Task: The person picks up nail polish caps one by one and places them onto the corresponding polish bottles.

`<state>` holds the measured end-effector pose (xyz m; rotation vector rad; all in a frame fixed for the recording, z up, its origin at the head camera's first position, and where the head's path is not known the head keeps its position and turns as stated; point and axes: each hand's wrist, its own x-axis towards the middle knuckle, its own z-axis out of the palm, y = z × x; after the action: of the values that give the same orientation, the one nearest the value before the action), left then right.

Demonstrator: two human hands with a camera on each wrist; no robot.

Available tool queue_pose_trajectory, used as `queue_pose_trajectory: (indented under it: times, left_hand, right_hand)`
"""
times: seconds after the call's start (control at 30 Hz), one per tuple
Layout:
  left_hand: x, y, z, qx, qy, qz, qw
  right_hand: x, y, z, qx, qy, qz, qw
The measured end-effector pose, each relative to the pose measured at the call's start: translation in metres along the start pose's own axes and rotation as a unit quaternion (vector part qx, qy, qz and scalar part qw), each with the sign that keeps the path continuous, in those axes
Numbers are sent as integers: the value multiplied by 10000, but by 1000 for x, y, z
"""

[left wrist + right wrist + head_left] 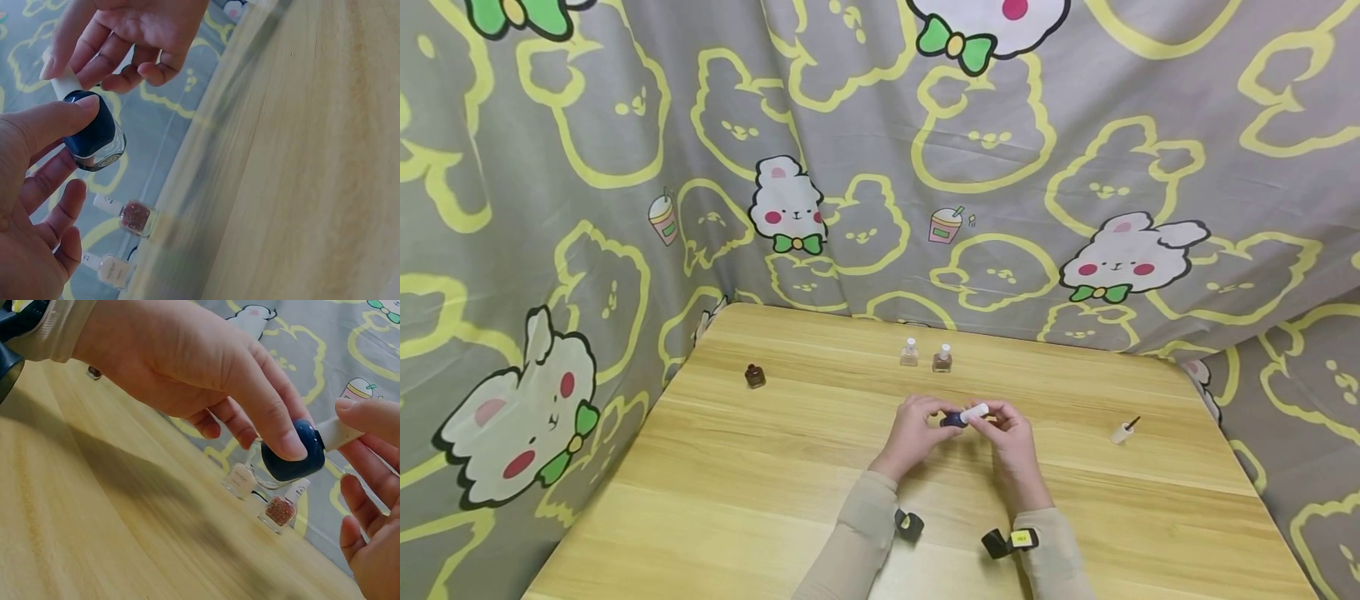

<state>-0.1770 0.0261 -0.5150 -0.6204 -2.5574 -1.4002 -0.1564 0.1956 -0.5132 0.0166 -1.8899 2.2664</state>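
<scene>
A dark blue nail polish bottle is held tilted above the table, its glass base showing in the left wrist view. My left hand grips the bottle's body between thumb and fingers. With thumb and fingertips, my right hand pinches the white cap, which sits at the bottle's neck. Whether the cap is screwed tight cannot be told. In the right wrist view, the other fingers of both hands are loosely bent and hold nothing.
Behind the hands stand a pale capped bottle and a glittery reddish-brown one. An uncapped dark brown bottle is at left. At right, a white cap stands with its brush upward. A patterned curtain borders the wooden table.
</scene>
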Motion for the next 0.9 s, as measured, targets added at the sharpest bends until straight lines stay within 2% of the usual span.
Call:
queue_pose_trajectory:
  times: [0.2,0.5,0.73,0.9]
  left_hand:
    - [0,4,1,121,-66,32,9999]
    - [-1,8,2,176,-159,63,9997]
    - [-1,8,3,218,-136,98,9996]
    - [-1,7,2,217,-64,107,9997]
  right_hand:
    - [0,-1,5,-168,447,-47,9988]
    - [-1,-4,7,-388,787,161,9960]
    - [-1,-5,8,-551,866,135,9946]
    - [-2,-6,8,-713,744,76,9946]
